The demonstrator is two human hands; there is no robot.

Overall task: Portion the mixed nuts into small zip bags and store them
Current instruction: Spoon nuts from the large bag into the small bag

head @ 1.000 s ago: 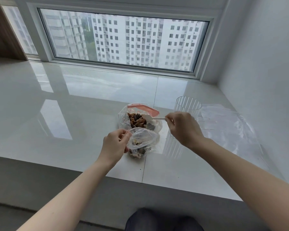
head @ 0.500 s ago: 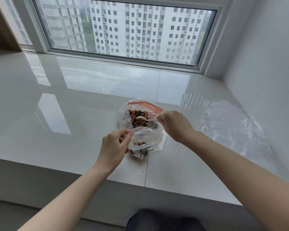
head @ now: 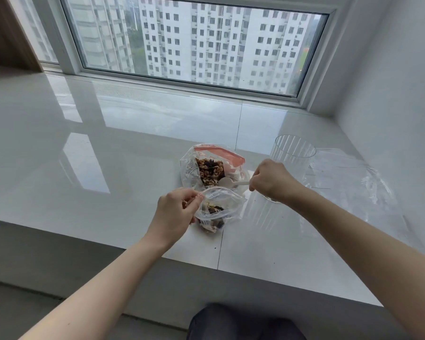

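Note:
A large clear bag [head: 190, 168] with a red zip strip lies open on the white sill, holding mixed nuts [head: 210, 171]. In front of it stands a small clear zip bag [head: 221, 207] with a few nuts at its bottom. My left hand [head: 174, 214] pinches the small bag's left rim and holds its mouth open. My right hand [head: 271, 180] grips the handle of a white plastic spoon [head: 230, 183], whose bowl lies at the near edge of the nuts in the large bag.
A clear ribbed plastic cup [head: 292, 153] stands just behind my right hand. Flat clear plastic bags [head: 353, 182] lie on the sill to the right, near the white wall. The sill's front edge [head: 206, 265] runs below the small bag. The window lies behind.
My right hand has drawn the spoon back toward the near edge of the nuts. The camera has tilted down slightly. My left hand keeps holding the small bag open.

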